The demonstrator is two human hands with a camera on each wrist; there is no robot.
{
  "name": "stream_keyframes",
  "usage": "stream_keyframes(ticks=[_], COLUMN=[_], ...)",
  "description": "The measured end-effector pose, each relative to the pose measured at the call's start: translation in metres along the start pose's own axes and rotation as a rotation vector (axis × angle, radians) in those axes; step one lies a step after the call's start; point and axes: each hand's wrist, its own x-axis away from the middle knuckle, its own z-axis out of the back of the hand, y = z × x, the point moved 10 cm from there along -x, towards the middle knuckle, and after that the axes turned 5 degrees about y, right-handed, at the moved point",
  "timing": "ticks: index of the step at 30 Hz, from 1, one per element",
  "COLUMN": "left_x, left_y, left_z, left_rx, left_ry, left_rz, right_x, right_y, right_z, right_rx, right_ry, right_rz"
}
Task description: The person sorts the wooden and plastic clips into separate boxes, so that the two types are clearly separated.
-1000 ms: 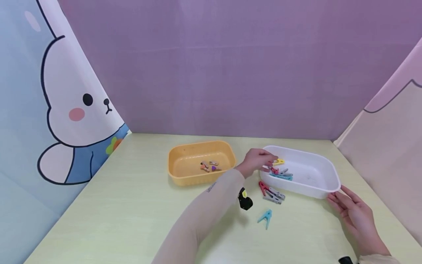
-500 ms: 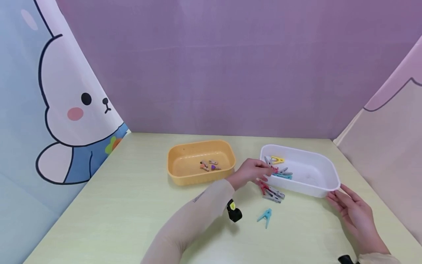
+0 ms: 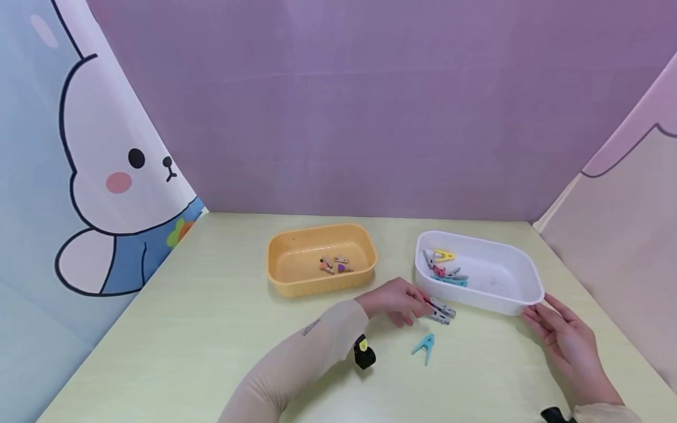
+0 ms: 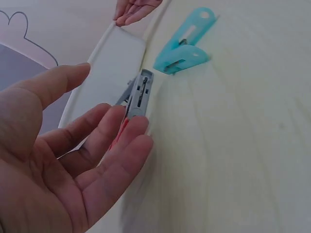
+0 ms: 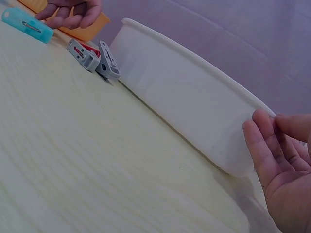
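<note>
Beside the white basin [image 3: 497, 273], my left hand [image 3: 399, 301] hovers over a small group of clothespins on the table. In the left wrist view its thumb and fingers [image 4: 104, 170] are apart, nothing between them. Just past the fingertips lies a grey clothespin [image 4: 141, 94], with a red clothespin [image 3: 425, 298] partly hidden by the hand. A light blue clothespin [image 3: 425, 348] lies nearer to me. My right hand [image 3: 571, 343] pinches the basin's near right corner between thumb and fingers. Yellow [image 3: 444, 255], red, grey and blue clothespins lie in the basin's left end.
An orange basin [image 3: 301, 288] stands to the left, with several small wooden clips [image 3: 341, 259] inside. Behind the table hangs a purple cloth [image 3: 338, 117]. Printed cloth panels border both sides.
My left hand has left the white basin's left end and come down toward me, over the clothespins on the table. A yellow clothespin now shows uncovered inside. The right hand stays put.
</note>
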Motion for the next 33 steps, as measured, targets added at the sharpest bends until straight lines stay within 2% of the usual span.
stream_keyframes(ticks=[7, 11, 14, 21, 24, 33], left_x=[0.005, 0.007, 0.008, 0.007, 0.006, 0.004], left_y=[-0.009, -0.011, -0.01, -0.003, -0.001, -0.002], left_z=[-0.013, -0.021, -0.024, -0.032, -0.034, -0.033], left_rx=[-0.067, -0.105, -0.152, -0.347, -0.369, -0.371], left_ry=[-0.078, -0.098, -0.084, -0.043, -0.045, -0.084], left_rz=[0.023, 0.036, 0.04, 0.023, 0.012, 0.039], right_x=[0.0, 0.0, -0.001, 0.0, 0.0, 0.0], right_y=[0.0, 0.0, 0.0, 0.0, 0.0, -0.001], right_z=[-0.001, -0.001, -0.001, 0.0, 0.0, -0.002], right_rx=[-0.011, -0.016, -0.013, -0.006, -0.011, -0.03], right_ry=[-0.005, -0.011, -0.008, 0.009, 0.005, -0.005], right_rz=[-0.001, 0.002, 0.003, -0.005, -0.006, 0.0])
